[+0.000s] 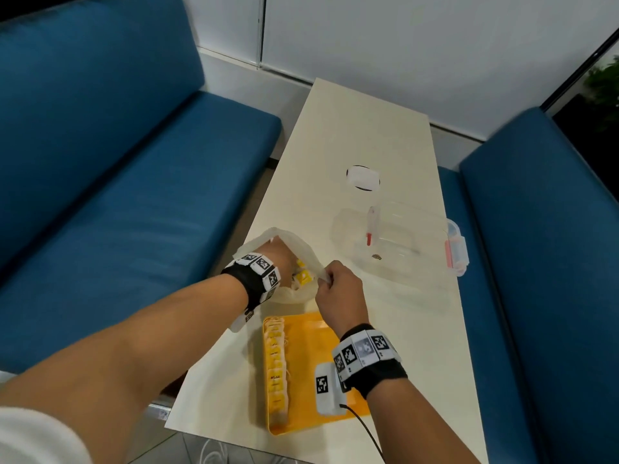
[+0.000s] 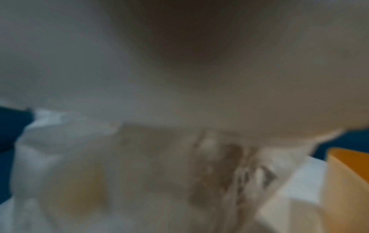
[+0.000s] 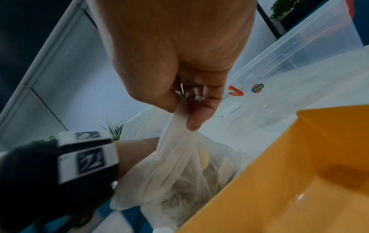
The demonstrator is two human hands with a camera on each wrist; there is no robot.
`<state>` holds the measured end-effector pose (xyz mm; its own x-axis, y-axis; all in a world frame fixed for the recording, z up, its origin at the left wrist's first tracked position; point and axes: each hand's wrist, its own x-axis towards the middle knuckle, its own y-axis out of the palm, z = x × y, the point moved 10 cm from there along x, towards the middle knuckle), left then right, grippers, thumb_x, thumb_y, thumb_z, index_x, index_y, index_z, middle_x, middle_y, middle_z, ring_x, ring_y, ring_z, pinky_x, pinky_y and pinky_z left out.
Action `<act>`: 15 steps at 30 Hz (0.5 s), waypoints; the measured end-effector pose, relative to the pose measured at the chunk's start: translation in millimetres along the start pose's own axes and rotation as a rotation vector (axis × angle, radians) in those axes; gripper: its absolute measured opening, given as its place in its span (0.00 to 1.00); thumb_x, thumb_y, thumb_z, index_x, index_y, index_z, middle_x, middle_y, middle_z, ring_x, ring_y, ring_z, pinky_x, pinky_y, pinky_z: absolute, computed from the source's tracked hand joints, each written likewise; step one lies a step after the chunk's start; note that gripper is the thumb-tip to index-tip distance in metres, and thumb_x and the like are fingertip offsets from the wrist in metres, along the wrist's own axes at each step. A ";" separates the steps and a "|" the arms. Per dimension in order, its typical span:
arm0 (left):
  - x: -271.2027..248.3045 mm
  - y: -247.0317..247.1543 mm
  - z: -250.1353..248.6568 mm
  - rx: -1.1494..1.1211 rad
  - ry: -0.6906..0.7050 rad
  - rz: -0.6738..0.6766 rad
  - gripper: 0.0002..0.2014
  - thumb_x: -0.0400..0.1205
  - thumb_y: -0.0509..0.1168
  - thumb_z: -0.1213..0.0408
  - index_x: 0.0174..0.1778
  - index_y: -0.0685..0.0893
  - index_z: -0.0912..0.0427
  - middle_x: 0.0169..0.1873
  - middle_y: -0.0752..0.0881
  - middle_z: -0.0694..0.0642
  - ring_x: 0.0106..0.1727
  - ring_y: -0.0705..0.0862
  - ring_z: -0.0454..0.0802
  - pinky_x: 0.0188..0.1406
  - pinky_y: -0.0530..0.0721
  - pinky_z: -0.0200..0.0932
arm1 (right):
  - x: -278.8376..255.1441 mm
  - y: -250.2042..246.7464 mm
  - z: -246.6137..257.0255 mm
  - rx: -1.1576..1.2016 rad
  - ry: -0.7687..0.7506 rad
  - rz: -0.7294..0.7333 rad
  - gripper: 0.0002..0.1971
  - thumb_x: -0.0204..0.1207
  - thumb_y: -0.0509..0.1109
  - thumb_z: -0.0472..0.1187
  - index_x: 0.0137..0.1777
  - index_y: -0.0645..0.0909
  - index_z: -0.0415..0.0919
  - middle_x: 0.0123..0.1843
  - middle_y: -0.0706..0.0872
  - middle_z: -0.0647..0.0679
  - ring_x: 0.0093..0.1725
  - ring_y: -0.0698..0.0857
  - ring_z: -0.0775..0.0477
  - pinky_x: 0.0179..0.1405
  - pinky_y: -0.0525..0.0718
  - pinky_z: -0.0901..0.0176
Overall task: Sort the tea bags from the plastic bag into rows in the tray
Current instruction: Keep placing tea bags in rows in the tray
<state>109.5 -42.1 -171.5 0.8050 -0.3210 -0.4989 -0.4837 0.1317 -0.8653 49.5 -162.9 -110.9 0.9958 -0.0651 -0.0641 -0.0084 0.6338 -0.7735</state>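
Note:
A thin white plastic bag (image 1: 303,249) lies on the table beyond the yellow tray (image 1: 311,333). Tea bags (image 1: 301,274) with yellow tags show inside the bag's mouth. My left hand (image 1: 279,254) reaches into the bag, and its fingers are hidden by the plastic. The left wrist view is a blur of the plastic bag (image 2: 139,165) and the tray's corner (image 2: 347,173). My right hand (image 1: 330,279) pinches the bag's rim between thumb and fingers (image 3: 197,115) and holds the mouth up. One row of tea bags (image 1: 276,366) lines the tray's left side.
A clear lidded plastic box (image 1: 398,239) with pink clasps stands on the table at the right. A small white object (image 1: 363,177) lies further back. Blue sofa seats (image 1: 134,202) flank the narrow table (image 1: 361,128) on both sides.

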 end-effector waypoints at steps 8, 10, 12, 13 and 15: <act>9.1 7.6 -39.4 0.067 0.198 0.010 0.10 0.86 0.64 0.63 0.64 0.78 0.53 0.52 0.80 0.52 0.54 0.82 0.55 0.58 0.79 0.48 | 11.0 -3.6 -2.2 -0.062 0.008 0.066 0.07 0.79 0.63 0.30 0.43 0.74 0.43 0.44 0.82 0.45 0.43 0.80 0.44 0.38 0.72 0.61; 7.9 10.6 -41.7 0.119 0.223 0.052 0.08 0.86 0.64 0.61 0.61 0.78 0.51 0.57 0.83 0.53 0.59 0.83 0.57 0.64 0.81 0.51 | 9.7 -3.0 -1.0 -0.061 0.007 0.076 0.08 0.78 0.63 0.30 0.43 0.74 0.44 0.46 0.83 0.44 0.44 0.81 0.44 0.40 0.73 0.60; 6.7 14.2 -40.6 0.162 0.225 0.087 0.11 0.85 0.66 0.59 0.63 0.79 0.51 0.57 0.84 0.53 0.59 0.83 0.57 0.64 0.82 0.53 | 7.6 -2.2 0.7 -0.061 0.005 0.084 0.08 0.78 0.63 0.30 0.44 0.74 0.44 0.47 0.83 0.43 0.46 0.81 0.43 0.41 0.74 0.60; 7.4 13.1 -39.2 0.160 0.217 0.070 0.13 0.84 0.68 0.57 0.63 0.79 0.50 0.55 0.83 0.52 0.56 0.83 0.57 0.61 0.83 0.52 | 6.9 -2.0 1.6 -0.061 0.003 0.085 0.08 0.78 0.63 0.30 0.44 0.74 0.44 0.48 0.84 0.43 0.46 0.82 0.42 0.41 0.74 0.59; 7.9 8.7 -38.1 0.145 0.216 -0.006 0.13 0.82 0.69 0.54 0.61 0.79 0.48 0.53 0.84 0.50 0.52 0.84 0.56 0.54 0.85 0.51 | 5.7 -2.4 2.4 -0.066 0.002 0.081 0.08 0.77 0.63 0.30 0.43 0.74 0.44 0.47 0.84 0.42 0.47 0.82 0.41 0.41 0.74 0.58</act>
<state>98.6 -79.2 -181.1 0.7080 -0.5129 -0.4854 -0.4127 0.2572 -0.8738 55.4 -162.9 -107.9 0.9914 -0.0175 -0.1295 -0.0949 0.5851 -0.8054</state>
